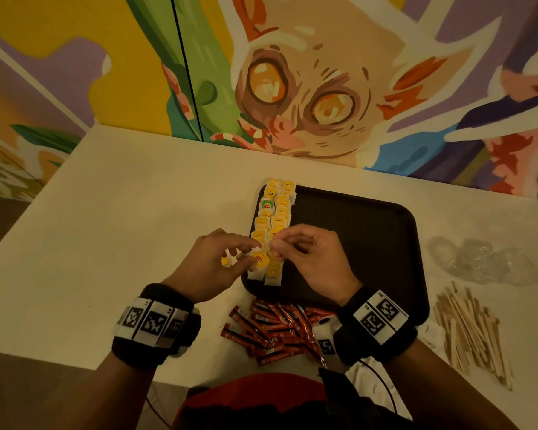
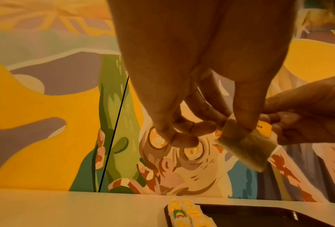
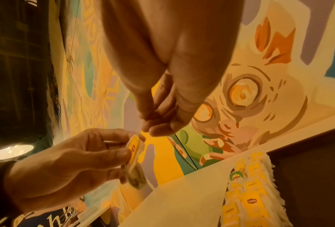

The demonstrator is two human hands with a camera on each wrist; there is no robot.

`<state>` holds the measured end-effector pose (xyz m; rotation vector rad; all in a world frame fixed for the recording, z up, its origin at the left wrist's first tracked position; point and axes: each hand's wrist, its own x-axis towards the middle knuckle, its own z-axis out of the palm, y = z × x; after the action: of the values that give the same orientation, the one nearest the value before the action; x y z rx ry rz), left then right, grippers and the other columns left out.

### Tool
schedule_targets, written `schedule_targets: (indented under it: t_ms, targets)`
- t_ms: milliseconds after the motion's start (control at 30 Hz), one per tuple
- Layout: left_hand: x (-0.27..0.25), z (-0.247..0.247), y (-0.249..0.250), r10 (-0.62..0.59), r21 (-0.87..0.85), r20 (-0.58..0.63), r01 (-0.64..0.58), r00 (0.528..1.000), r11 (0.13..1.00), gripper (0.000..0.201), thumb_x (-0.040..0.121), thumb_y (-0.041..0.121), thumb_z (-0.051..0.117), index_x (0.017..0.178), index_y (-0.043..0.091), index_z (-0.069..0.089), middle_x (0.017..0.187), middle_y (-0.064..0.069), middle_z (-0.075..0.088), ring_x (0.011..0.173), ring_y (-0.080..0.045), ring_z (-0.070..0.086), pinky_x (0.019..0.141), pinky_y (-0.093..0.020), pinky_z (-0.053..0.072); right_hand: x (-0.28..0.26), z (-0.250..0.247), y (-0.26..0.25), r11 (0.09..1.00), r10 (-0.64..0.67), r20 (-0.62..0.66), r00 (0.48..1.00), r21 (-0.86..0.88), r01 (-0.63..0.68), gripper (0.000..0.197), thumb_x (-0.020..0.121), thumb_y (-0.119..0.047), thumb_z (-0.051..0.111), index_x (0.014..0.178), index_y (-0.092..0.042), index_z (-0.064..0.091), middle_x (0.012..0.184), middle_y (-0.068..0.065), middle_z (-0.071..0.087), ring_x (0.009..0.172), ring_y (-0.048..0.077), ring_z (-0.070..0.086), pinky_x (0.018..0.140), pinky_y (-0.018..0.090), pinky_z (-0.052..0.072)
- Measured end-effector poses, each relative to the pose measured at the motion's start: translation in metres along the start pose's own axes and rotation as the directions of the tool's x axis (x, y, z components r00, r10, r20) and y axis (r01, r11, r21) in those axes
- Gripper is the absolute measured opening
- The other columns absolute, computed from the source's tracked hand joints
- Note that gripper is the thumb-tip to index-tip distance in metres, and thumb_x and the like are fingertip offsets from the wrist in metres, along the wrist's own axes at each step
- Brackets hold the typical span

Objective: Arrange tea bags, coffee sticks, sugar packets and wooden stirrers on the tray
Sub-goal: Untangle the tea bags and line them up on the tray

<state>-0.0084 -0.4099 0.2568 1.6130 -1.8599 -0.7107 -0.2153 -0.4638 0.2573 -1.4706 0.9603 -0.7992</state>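
Note:
A black tray [image 1: 354,237] lies on the white table. Two columns of yellow-tagged tea bags [image 1: 274,218] run along the tray's left side. Above their near end, my left hand [image 1: 250,252] pinches one tea bag [image 1: 260,259] between thumb and fingers. My right hand [image 1: 275,246] pinches the same bag at its top edge by the tag. In the left wrist view the bag [image 2: 244,147] hangs below my left fingertips [image 2: 244,122], its yellow tag toward the right hand [image 2: 308,126]. The right wrist view shows my right hand [image 3: 153,126] just above the bag [image 3: 135,153].
Red coffee sticks [image 1: 277,330] lie heaped on the table in front of the tray. A pile of wooden stirrers [image 1: 472,330] sits at the right, with crumpled clear plastic [image 1: 485,262] behind it. A painted wall stands right behind the table.

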Motion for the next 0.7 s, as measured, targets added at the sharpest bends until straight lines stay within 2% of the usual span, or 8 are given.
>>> schedule_targets:
  t_ms: [133, 267, 367, 467, 600, 700]
  targets:
    - [0.001, 0.000, 0.000, 0.008, 0.002, 0.003, -0.008, 1.000, 1.000, 0.013, 0.086, 0.030, 0.068, 0.098, 0.029, 0.073, 0.081, 0.032, 0.058, 0.086, -0.001, 0.051, 0.065, -0.013, 0.037, -0.001, -0.003, -0.005, 0.999, -0.041, -0.036, 0.998, 0.011, 0.042, 0.012, 0.084, -0.009, 0.074, 0.095, -0.008, 0.074, 0.089, 0.003, 0.075, 0.081, 0.015, 0.072, 0.078, 0.026, 0.057]
    - [0.001, 0.001, 0.000, 0.037, -0.058, -0.014, -0.038, 0.999, 0.998, 0.031, 0.078, 0.051, 0.054, 0.094, 0.033, 0.074, 0.082, 0.031, 0.063, 0.080, -0.002, 0.054, 0.062, -0.013, 0.039, -0.003, -0.003, -0.011, 0.994, -0.101, -0.045, 0.994, 0.039, 0.103, 0.013, 0.082, -0.005, 0.075, 0.094, -0.009, 0.074, 0.092, 0.005, 0.075, 0.087, 0.021, 0.071, 0.083, 0.031, 0.058]
    - [0.001, 0.001, 0.002, 0.054, -0.094, -0.022, -0.056, 0.998, 0.994, 0.029, 0.077, 0.055, 0.056, 0.090, 0.036, 0.074, 0.083, 0.034, 0.063, 0.081, -0.003, 0.054, 0.062, -0.011, 0.039, -0.002, -0.004, -0.015, 0.989, -0.129, -0.057, 0.990, 0.059, 0.132, 0.015, 0.081, -0.004, 0.076, 0.093, -0.012, 0.073, 0.093, 0.004, 0.074, 0.088, 0.021, 0.071, 0.083, 0.032, 0.058]
    - [0.002, 0.001, 0.006, 0.068, -0.175, -0.033, -0.073, 0.997, 0.982, 0.016, 0.080, 0.045, 0.072, 0.088, 0.032, 0.077, 0.084, 0.022, 0.069, 0.084, -0.006, 0.057, 0.065, -0.014, 0.040, 0.002, -0.003, -0.015, 0.990, -0.124, -0.082, 0.989, 0.062, 0.129, 0.018, 0.081, -0.007, 0.076, 0.096, -0.017, 0.071, 0.094, 0.000, 0.074, 0.087, 0.017, 0.070, 0.079, 0.029, 0.058]
    - [0.005, 0.001, 0.011, 0.091, -0.294, -0.112, -0.121, 0.989, 0.948, 0.013, 0.079, 0.030, 0.074, 0.088, 0.023, 0.078, 0.090, 0.013, 0.072, 0.089, -0.016, 0.063, 0.067, -0.025, 0.047, 0.007, 0.001, -0.010, 0.993, -0.085, -0.075, 0.994, 0.079, 0.091, 0.016, 0.085, -0.005, 0.073, 0.097, -0.016, 0.070, 0.091, -0.007, 0.073, 0.084, 0.009, 0.068, 0.072, 0.020, 0.053]
    - [0.007, 0.002, 0.016, 0.085, -0.369, -0.225, -0.166, 0.971, 0.915, 0.011, 0.076, 0.020, 0.077, 0.086, 0.015, 0.078, 0.086, 0.007, 0.072, 0.080, -0.015, 0.065, 0.065, -0.029, 0.050, 0.008, 0.007, -0.006, 0.994, -0.073, -0.034, 0.997, 0.075, 0.075, 0.015, 0.088, -0.004, 0.068, 0.098, -0.015, 0.070, 0.092, -0.007, 0.072, 0.083, 0.006, 0.066, 0.070, 0.016, 0.050]
